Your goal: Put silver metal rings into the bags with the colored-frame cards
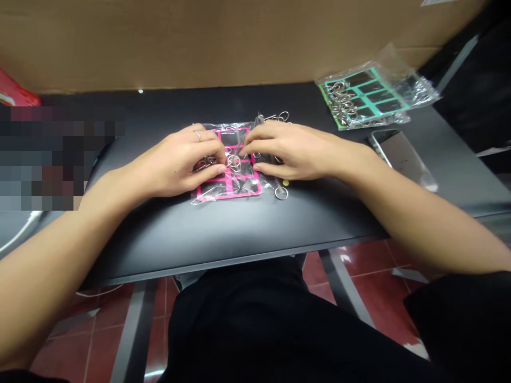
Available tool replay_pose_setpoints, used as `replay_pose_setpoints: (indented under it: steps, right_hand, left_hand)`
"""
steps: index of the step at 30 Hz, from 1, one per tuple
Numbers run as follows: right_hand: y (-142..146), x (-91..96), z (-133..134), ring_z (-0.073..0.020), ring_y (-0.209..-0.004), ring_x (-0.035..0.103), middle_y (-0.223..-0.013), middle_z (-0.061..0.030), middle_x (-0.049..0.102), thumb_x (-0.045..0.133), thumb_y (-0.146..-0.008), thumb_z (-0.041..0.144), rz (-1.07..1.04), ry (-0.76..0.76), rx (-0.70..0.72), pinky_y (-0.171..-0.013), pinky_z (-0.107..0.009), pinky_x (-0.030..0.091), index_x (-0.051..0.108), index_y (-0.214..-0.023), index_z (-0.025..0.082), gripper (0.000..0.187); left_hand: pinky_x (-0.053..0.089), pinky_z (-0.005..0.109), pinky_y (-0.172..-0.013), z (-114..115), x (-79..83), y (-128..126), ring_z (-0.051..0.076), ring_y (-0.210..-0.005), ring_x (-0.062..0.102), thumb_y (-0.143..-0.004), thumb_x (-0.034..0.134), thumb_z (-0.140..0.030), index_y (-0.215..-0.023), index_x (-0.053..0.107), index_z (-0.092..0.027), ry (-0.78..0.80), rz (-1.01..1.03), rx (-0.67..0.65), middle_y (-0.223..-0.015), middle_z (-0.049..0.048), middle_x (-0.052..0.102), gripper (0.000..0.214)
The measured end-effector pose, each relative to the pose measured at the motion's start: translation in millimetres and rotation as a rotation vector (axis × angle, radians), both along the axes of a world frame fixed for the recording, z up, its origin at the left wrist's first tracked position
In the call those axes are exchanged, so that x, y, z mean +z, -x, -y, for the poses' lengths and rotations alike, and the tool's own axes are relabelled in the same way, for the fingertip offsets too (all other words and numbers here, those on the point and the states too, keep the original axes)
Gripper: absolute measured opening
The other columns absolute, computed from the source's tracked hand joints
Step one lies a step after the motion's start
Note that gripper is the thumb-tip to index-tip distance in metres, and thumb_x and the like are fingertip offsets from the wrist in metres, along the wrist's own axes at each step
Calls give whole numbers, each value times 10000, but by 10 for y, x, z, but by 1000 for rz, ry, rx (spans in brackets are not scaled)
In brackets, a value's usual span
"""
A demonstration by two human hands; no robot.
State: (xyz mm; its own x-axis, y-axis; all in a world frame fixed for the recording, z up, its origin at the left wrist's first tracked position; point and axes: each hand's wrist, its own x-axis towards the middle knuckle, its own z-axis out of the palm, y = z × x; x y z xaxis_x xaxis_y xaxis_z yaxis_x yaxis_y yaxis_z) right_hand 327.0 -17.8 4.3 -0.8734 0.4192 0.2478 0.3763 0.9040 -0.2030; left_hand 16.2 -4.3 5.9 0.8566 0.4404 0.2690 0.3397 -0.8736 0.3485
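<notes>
left fingers (pixel 211 170) | right fingers (pixel 259 141) | both curled over wire rings (pixel 234 162) | rings between them, on pink card (pixel 229 194) | grip unclear

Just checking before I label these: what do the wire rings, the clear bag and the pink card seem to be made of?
The wire ring looks like polished, silver-toned metal, perhaps plated steel, judging by its bright highlights. The clear bag looks like thin, glossy plastic film, with shiny creases. The pink card looks like printed card or thin plastic; through the bag, its flat colour leaves that open.

Head cam, fwd & down, close
</notes>
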Motion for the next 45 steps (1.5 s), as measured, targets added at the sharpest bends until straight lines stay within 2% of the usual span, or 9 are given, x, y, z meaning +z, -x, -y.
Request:
replay_pose_setpoints:
  steps: [5, 10, 18, 26, 38, 45]
  right_hand:
    - [6, 1, 12, -351, -1308, 614, -1436, -181, 676, 550, -1083, 317, 37, 14, -39, -1112, -543, 500, 679, -1445, 156, 416]
    - [-2, -14, 1, -338, -1293, 626, -1411, -170, 683, 543, -1087, 311, 23, 0, -18, -1093, -517, 513, 673, -1447, 161, 411]
    - [-5, -13, 11, -360, -1316, 614, -1447, -179, 666, 540, -1080, 314, 24, 17, -23, -1117, -550, 492, 664, -1463, 157, 432]
    - [-1, -30, 32, -346, -1297, 632, -1430, -171, 673, 544, -1082, 324, 19, 10, -56, -1104, -520, 503, 675, -1452, 158, 426]
    - [4, 53, 59, -345, -1300, 656, -1413, -158, 688, 502, -1100, 358, 89, 1, -85, -1085, -516, 539, 699, -1418, 176, 416]
    - [5, 57, 62, -295, -1278, 653, -1416, -100, 711, 512, -1091, 385, 85, -16, -109, -1126, -484, 536, 690, -1423, 279, 391]
  left_hand:
    - [538, 510, -1095, 1, 4, -4, 280, -1064, 698, -1026, 637, -380, -1120, 732, -297, 25, -21, 22, -1103, 59, 763, 158]
    - [530, 536, -1123, 7, 7, -5, 293, -1118, 691, -1033, 606, -405, -1140, 720, -311, 31, -48, 41, -1115, 56, 758, 182]
    - [520, 542, -1147, 4, 10, -16, 296, -1138, 701, -1011, 619, -427, -1081, 731, -315, 67, -34, 51, -1108, 47, 765, 173]
    - [537, 557, -1116, 28, 32, -32, 293, -1117, 698, -1049, 574, -436, -1100, 724, -327, 22, -53, 45, -1095, 51, 757, 192]
    - [502, 544, -1136, 32, 39, -35, 270, -1097, 671, -1071, 561, -442, -1122, 715, -275, 25, -99, 68, -1155, 62, 754, 233]
    - [508, 535, -1143, 21, 16, -46, 262, -1076, 672, -1068, 548, -499, -1118, 721, -301, 5, -107, 91, -1134, 39, 752, 267]
